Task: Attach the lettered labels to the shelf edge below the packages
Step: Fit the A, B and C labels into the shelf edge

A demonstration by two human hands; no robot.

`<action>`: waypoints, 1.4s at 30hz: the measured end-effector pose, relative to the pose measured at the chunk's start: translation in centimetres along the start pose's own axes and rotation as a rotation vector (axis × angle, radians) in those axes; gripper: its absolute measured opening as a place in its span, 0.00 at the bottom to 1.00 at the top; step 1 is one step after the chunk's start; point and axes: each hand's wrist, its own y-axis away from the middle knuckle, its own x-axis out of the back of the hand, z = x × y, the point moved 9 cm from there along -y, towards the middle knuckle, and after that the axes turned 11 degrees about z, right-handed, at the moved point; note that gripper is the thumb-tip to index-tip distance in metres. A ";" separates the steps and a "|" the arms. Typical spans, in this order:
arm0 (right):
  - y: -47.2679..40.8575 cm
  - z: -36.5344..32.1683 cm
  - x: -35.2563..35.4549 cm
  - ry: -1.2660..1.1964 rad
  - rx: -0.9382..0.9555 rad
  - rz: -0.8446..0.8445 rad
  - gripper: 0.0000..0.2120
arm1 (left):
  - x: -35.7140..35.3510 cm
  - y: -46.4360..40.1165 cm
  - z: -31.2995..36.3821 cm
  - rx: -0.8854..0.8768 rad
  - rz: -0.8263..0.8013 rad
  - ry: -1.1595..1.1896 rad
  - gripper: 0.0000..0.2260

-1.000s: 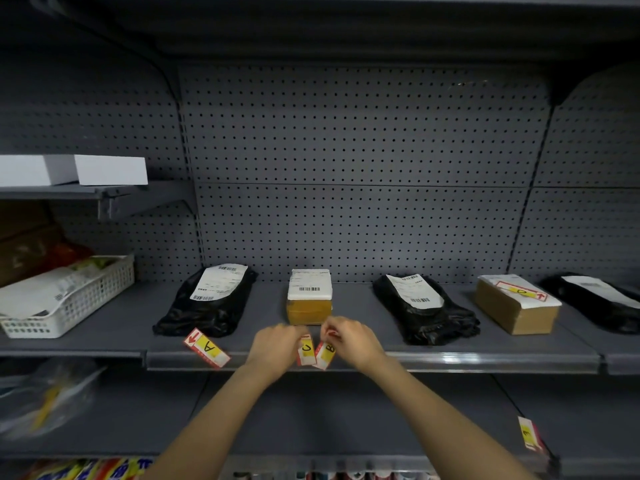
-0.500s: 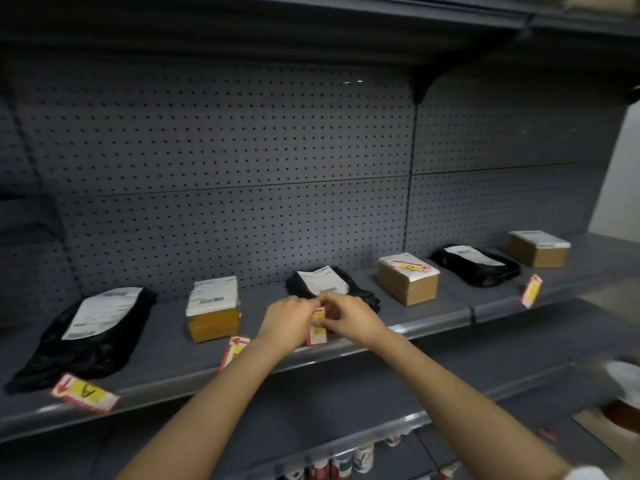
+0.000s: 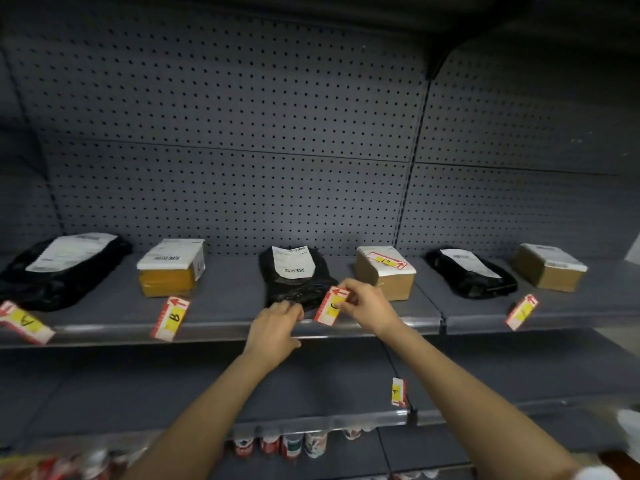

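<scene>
Head view: right hand (image 3: 367, 305) pinches label C (image 3: 331, 305) above shelf edge (image 3: 221, 329).

Six packages sit in a row on the shelf (image 3: 225, 299). Labels A (image 3: 24, 322), B (image 3: 172, 318) and C (image 3: 333, 304) hang along its front edge, left to right.

We pinch label C (image 3: 331, 305) in our right hand (image 3: 367, 304) at the shelf edge (image 3: 221, 328), below the middle black package (image 3: 295, 277). Our left hand (image 3: 275, 327) rests on that edge beside it.

2 bare forearms, no sleeves visible.
</scene>
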 end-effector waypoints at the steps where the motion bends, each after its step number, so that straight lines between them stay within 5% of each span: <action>1: -0.1 0.0 -0.3 -0.007 0.017 -0.012 0.07 | -0.2 0.1 0.2 0.014 0.020 -0.020 0.19; 30: -1.7 1.1 -2.5 -0.115 0.033 0.043 0.10 | -0.7 0.8 0.0 0.040 0.179 -0.024 0.10; 36: -0.9 -0.3 -5.7 0.114 0.162 -0.031 0.12 | -0.6 0.8 -0.5 0.035 0.162 0.033 0.07; 42: -1.3 0.4 -1.4 0.103 0.135 0.130 0.14 | 4.2 -2.4 0.6 0.084 0.374 0.212 0.08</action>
